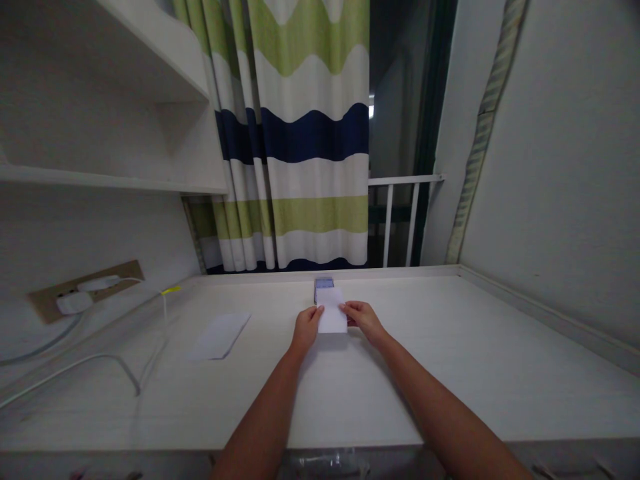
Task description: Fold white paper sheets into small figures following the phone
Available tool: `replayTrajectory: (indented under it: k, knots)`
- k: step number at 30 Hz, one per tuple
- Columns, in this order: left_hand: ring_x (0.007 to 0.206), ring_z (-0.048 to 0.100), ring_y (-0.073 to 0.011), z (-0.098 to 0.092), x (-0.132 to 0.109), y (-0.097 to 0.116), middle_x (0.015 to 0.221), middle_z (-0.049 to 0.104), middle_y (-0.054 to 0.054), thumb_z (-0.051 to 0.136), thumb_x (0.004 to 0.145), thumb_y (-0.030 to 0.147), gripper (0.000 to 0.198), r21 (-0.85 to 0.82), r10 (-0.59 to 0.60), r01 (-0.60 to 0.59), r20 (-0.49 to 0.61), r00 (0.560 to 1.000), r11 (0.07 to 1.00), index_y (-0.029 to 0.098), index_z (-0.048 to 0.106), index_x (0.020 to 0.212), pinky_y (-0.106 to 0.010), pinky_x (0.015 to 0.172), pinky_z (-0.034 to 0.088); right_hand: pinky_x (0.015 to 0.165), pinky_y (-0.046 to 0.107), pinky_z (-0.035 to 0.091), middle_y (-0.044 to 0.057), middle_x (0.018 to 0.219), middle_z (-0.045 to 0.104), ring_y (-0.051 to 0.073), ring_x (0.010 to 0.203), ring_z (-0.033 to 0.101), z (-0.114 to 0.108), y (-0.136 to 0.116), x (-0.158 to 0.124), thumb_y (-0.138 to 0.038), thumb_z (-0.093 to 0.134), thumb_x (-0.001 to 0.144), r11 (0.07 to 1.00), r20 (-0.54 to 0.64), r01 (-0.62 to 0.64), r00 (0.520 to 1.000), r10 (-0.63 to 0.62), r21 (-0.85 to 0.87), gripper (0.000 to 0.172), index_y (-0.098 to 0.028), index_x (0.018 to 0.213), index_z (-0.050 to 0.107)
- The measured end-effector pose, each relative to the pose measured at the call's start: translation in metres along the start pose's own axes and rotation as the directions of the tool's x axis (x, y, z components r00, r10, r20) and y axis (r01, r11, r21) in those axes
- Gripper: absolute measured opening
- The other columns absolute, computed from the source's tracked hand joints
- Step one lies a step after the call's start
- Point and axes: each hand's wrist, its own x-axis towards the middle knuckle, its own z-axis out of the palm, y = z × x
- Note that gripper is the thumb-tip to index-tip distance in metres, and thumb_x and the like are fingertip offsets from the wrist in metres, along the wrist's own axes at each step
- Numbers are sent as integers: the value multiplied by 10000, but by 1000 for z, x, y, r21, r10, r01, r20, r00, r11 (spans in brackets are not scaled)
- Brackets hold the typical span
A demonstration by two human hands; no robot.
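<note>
Head view, fingers (318,311) pinching paper (332,319) by side edges, desk (480,353) stretching rightward

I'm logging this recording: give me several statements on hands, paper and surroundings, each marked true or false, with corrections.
1. The left hand and right hand both hold the white paper. True.
2. In this view, the white paper partly hides a small blue item. True.
3. The small blue item is nearer the person than the white paper. False: it is on the far side.
4. Loose paper lies to the left of the left hand. True.
5. The fabric hanging at the back is plain red. False: the curtain has green, white and navy bands.
</note>
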Motion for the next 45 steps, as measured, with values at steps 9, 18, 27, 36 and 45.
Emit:
replayTrajectory:
  k: [9, 18, 27, 36, 45]
  knots:
    - [506, 367, -99, -1, -3, 3, 498, 412, 28, 420, 722, 415, 330, 129, 64, -64, 0, 998, 990, 149, 478, 536, -206, 473, 258, 532, 241, 429, -19, 504, 544, 91, 480, 505, -1, 6, 5, -454, 669, 491, 999, -1, 25, 1000, -25, 22, 354, -128, 569, 553]
    - [521, 361, -92, -5, -5, 7, 520, 391, 37, 364, 754, 398, 324, 238, 125, -121, -1, 992, 964, 157, 428, 548, -205, 497, 261, 515, 228, 426, -17, 531, 560, 89, 490, 522, 2, -2, -1, -446, 651, 524, 999, 26, -26, 999, 25, 39, 337, -129, 594, 562]
    - [518, 359, -94, -4, -2, 4, 513, 366, 40, 364, 754, 400, 320, 181, 110, -104, -22, 994, 978, 160, 412, 547, -207, 486, 261, 451, 207, 416, -42, 445, 517, 68, 411, 482, 2, -2, 0, -376, 690, 481, 1000, -10, 3, 1000, -3, 17, 297, -128, 531, 534]
    - [513, 346, -94, -7, -1, 6, 508, 344, 45, 358, 766, 395, 315, 187, 136, -112, -120, 983, 976, 171, 388, 547, -209, 482, 256, 458, 208, 444, -29, 452, 543, 98, 425, 549, 1, -1, -1, -337, 699, 494, 999, 53, -46, 998, 46, -4, 268, -129, 571, 550]
    - [531, 362, -97, -7, -2, 8, 532, 367, 41, 365, 764, 386, 296, 111, 117, -100, -157, 981, 989, 168, 418, 572, -208, 497, 282, 487, 203, 455, -19, 512, 585, 95, 455, 572, 3, -2, -2, -307, 690, 520, 1000, 56, -3, 998, 1, 27, 245, -132, 645, 574]
